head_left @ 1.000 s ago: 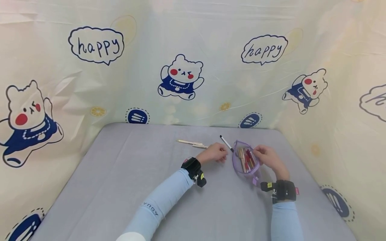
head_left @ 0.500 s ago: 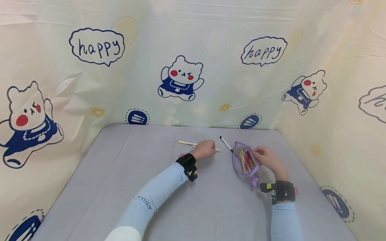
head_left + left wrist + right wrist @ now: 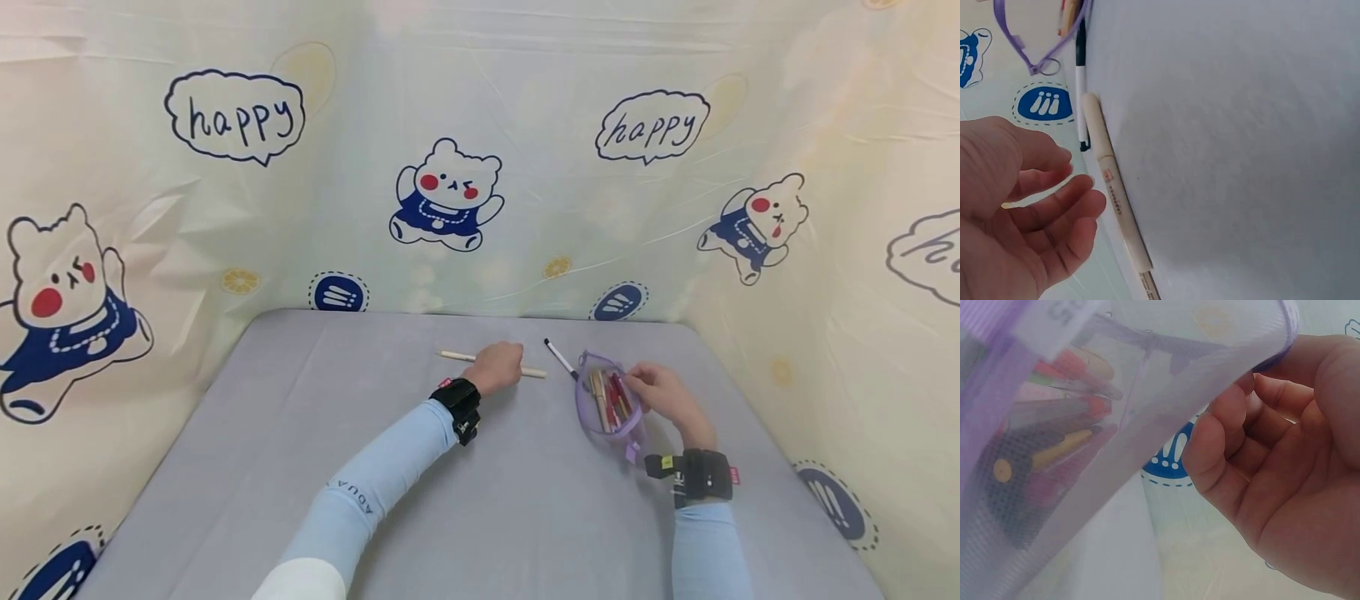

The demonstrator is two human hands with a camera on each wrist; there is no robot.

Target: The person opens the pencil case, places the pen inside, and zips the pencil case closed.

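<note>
My left hand (image 3: 497, 369) hovers at the beige pens, covering part of them from above. The left wrist view shows its fingers (image 3: 1063, 209) loosely bent, with a capped beige pen (image 3: 1121, 209) lying beside them on the table. Part of a second beige pen (image 3: 453, 355) shows left of the hand. My right hand (image 3: 660, 392) pinches the rim of a purple mesh pencil case (image 3: 581, 412). The case is unzipped and has several pens and markers (image 3: 1072, 412) inside. A white pen with black ends (image 3: 558, 357) lies against its left side.
A grey cloth covers the table (image 3: 300, 417). Behind and at both sides hangs a pale curtain (image 3: 525, 108) printed with bears and lettering. A purple tab (image 3: 632, 452) sticks out from the front of the pencil case.
My left hand has moved left, from beside the pencil case to above the beige pens, exposing one pen's right end. The right hand keeps its grip on the case.
</note>
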